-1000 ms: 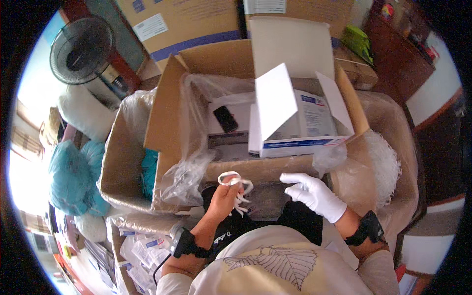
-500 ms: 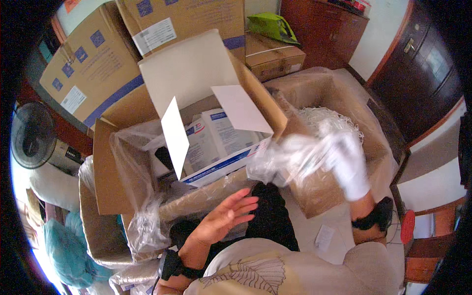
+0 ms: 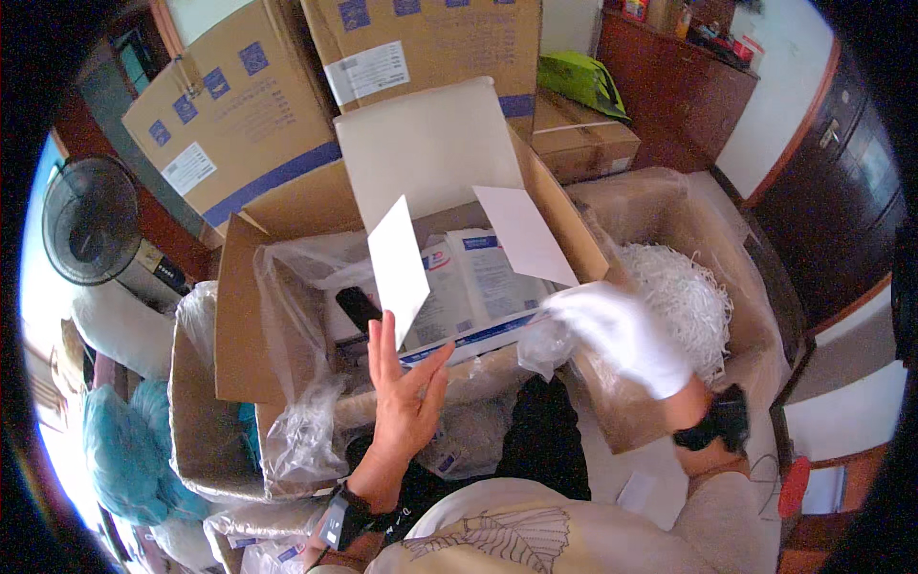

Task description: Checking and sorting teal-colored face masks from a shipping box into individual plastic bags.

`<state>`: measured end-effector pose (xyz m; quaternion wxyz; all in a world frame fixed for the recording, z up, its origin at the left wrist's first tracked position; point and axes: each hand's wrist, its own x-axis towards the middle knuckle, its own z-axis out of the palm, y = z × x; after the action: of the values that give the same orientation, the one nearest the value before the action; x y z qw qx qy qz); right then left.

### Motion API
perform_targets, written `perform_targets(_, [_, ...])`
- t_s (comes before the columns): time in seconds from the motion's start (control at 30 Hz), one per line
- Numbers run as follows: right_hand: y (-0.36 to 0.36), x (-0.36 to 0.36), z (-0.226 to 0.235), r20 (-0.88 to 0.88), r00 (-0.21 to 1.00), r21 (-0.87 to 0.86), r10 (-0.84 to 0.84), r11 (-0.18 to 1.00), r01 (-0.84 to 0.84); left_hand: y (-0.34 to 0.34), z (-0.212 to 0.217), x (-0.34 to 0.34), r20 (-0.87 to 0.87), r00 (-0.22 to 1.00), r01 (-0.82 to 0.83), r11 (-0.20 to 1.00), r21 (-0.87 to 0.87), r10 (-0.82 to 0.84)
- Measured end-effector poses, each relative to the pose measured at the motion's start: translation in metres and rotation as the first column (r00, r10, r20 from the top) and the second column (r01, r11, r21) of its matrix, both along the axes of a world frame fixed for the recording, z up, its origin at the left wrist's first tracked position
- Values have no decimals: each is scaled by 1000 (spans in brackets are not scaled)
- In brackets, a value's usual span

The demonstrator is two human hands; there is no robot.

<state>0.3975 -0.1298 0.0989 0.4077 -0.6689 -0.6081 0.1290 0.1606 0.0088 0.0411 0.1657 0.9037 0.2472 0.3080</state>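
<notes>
My left hand (image 3: 402, 397) is bare and held flat with its fingers apart, holding nothing, just in front of an open white carton (image 3: 459, 277) that sits in a plastic-lined cardboard box (image 3: 249, 316). My right hand (image 3: 622, 335) wears a white glove and is blurred. It pinches a crumpled bit of clear plastic (image 3: 543, 346) at the near right corner of the white carton. Right behind the gloved hand is a second lined box (image 3: 622, 421) holding a heap of shredded white strips (image 3: 684, 301).
Large taped cardboard cartons (image 3: 239, 105) are stacked behind. A standing fan (image 3: 91, 220) and blue bags (image 3: 120, 450) are at the left. A dark wooden cabinet (image 3: 669, 86) and a green bag (image 3: 579, 81) stand at the back right. A small black device (image 3: 359, 308) lies inside the box.
The view swung right. My left hand let go of the white loops it held and now is flat and spread. My gloved right hand moved down to the carton's corner plastic.
</notes>
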Motion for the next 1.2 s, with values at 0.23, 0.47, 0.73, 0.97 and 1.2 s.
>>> perform_targets(0.23, [136,-44,-57,387,921,-362,-46,911,198,18,-30,-1,126,992,33,940,-340,11])
perform_targets(0.47, [168,-3,-109,596,801,-590,-47,651,478,21,-37,-9,280,960,158,768,-620,28])
perform_targets(0.73, [159,-33,-74,608,793,-619,-51,594,513,22,-38,-14,360,932,195,788,-584,36])
perform_targets(0.97, [176,-3,-123,497,866,-781,61,467,415,22,-44,-11,474,878,286,725,-627,64])
perform_targets(1.2, [165,-4,-132,667,737,-493,-109,678,546,24,-40,-19,380,922,222,706,-672,72])
